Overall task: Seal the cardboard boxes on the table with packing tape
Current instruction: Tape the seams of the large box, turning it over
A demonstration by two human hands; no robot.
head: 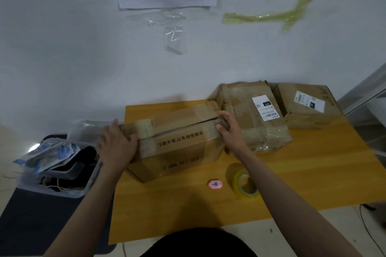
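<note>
Box (flaps closed) gripped between 2 hands.

What I can't make out around my two hands on the box

My left hand covers the left end of the box, and its fingertips are out of sight behind that end. Just past my right hand, the second box hides its near-left corner behind my wrist. Its label print is too small to read. Both forearms are cut off by the bottom edge.
</note>
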